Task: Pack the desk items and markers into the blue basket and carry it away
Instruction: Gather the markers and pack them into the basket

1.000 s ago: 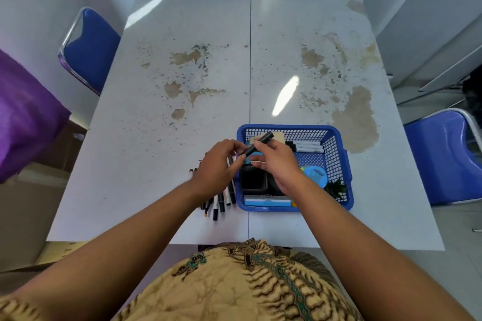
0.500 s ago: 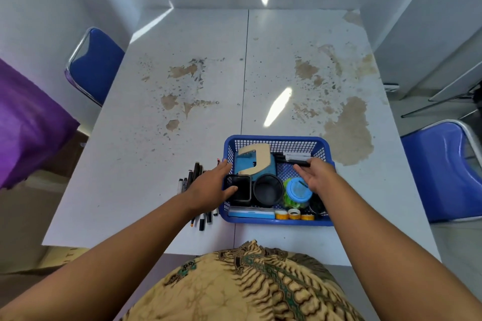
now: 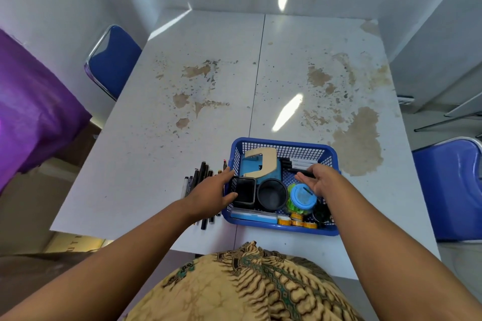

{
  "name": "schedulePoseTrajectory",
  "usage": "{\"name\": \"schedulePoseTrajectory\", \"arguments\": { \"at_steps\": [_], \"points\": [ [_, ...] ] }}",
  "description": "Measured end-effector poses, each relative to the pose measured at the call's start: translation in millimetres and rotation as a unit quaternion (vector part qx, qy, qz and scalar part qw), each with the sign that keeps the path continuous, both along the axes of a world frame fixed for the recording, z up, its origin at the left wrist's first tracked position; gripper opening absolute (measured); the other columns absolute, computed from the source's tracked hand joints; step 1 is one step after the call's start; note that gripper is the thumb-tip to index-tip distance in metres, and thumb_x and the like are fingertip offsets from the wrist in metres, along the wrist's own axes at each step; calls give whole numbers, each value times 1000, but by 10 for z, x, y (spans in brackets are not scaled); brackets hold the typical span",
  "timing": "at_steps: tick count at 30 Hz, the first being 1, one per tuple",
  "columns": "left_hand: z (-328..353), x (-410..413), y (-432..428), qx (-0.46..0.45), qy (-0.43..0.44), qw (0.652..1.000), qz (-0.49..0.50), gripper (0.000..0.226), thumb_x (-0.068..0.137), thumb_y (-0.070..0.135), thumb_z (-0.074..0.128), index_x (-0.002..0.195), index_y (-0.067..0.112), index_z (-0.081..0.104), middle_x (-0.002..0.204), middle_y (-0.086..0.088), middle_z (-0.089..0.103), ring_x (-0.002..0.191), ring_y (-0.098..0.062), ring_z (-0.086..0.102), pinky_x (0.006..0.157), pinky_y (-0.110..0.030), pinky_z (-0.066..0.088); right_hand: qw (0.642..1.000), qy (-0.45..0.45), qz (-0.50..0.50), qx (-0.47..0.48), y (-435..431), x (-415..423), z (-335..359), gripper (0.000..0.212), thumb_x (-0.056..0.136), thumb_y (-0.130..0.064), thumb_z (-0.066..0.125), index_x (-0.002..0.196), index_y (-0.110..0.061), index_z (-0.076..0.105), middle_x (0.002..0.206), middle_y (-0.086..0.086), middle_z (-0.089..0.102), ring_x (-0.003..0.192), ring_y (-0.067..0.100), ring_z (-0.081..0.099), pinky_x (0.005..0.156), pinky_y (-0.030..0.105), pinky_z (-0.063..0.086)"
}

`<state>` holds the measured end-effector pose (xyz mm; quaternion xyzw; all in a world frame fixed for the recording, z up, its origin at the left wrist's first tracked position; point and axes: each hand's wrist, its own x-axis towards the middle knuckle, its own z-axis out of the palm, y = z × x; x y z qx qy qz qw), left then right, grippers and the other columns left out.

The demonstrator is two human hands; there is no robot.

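Observation:
The blue basket [image 3: 284,142] stands near the table's front edge. It holds a blue hole punch with a beige handle [image 3: 260,164], a square black holder [image 3: 245,191], a round black cup [image 3: 272,194], a blue-lidded jar [image 3: 302,195], yellow tape rolls [image 3: 297,222] and markers at the back right [image 3: 300,163]. Several loose markers [image 3: 197,180] lie on the table left of the basket. My left hand [image 3: 215,191] rests over them with straight fingers, thumb at the basket's left wall. My right hand [image 3: 322,182] hovers over the basket's right side, fingers relaxed and empty, just above a black marker.
The white table [image 3: 182,86] has brown peeled patches. A blue chair [image 3: 114,60] stands at its left side and another blue chair [image 3: 451,190] at its right. Purple cloth [image 3: 34,101] hangs at the far left. White walls close in behind.
A second ago both hands held a black marker above the basket. My right hand laid it at the back right and let go; my left hand dropped to the loose markers.

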<state>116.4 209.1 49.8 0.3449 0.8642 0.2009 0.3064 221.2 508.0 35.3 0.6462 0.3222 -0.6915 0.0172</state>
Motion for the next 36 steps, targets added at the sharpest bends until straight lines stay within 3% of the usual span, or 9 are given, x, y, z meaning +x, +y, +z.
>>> {"name": "schedulePoseTrajectory", "arguments": {
  "at_steps": [3,7,11,14,17,21,25,31,36],
  "points": [
    [-93,-45,-91,20,-24,999,30,70,101,38,68,163,30,35,166,9,37,140,-16,54,115,-30,40,1000,2,4,25,-58,6,16,18,107,5,45,123,8,53,136,32,61,121,43,68,39,31,57],
    [-207,-121,-242,24,10,992,122,54,101,34,66,153,26,53,146,4,62,130,-18,61,107,-34,49,997,13,7,79,-147,-8,65,39,105,4,50,144,8,48,132,27,63,100,35,72,52,35,64],
    [-374,-299,-501,-24,14,975,221,40,97,20,63,137,16,65,127,-5,72,102,-21,66,90,-33,53,994,13,28,104,-283,-34,111,36,104,-4,55,139,6,54,122,18,69,82,25,71,79,35,64],
    [-558,-463,-736,-79,-7,964,252,40,94,20,62,133,13,64,126,-8,70,103,-26,66,83,-34,53,986,19,50,158,-458,-96,165,32,102,-2,57,134,2,60,107,15,70,84,24,72,80,36,65],
    [-740,-577,-903,-146,-19,956,255,48,95,31,63,139,13,56,128,-9,64,105,-29,66,79,-34,52,951,-5,130,280,-703,-175,209,27,96,-8,62,122,-16,67,104,9,73,79,23,73,76,44,67],
    [-813,-604,-950,-162,-32,954,249,28,97,32,62,119,16,55,103,-3,58,91,-26,63,78,-36,53,863,41,304,401,-1119,-262,339,17,95,-15,66,106,-27,70,87,-4,67,71,17,67,61,32,54],
    [-866,-625,-961,-159,-39,956,245,18,100,28,59,113,17,54,104,-4,61,94,-28,64,79,-36,52,845,126,424,300,-1481,-370,317,16,98,-13,67,106,-25,75,94,2,77,78,18,78,78,39,67],
    [-829,-689,-1014,-149,-57,954,255,9,101,18,54,106,10,57,102,-11,66,82,-27,65,67,-34,50,795,121,538,251,-1757,-336,147,32,100,-24,69,132,-19,73,119,-1,76,107,8,70,99,29,57],
    [-600,-675,-965,-7,-63,954,292,17,106,20,56,119,8,57,105,-5,64,74,-12,62,52,-21,44,804,114,533,237,-1798,-300,98,40,99,-24,69,139,-17,68,129,0,73,113,8,68,102,28,56]
  ]
}}
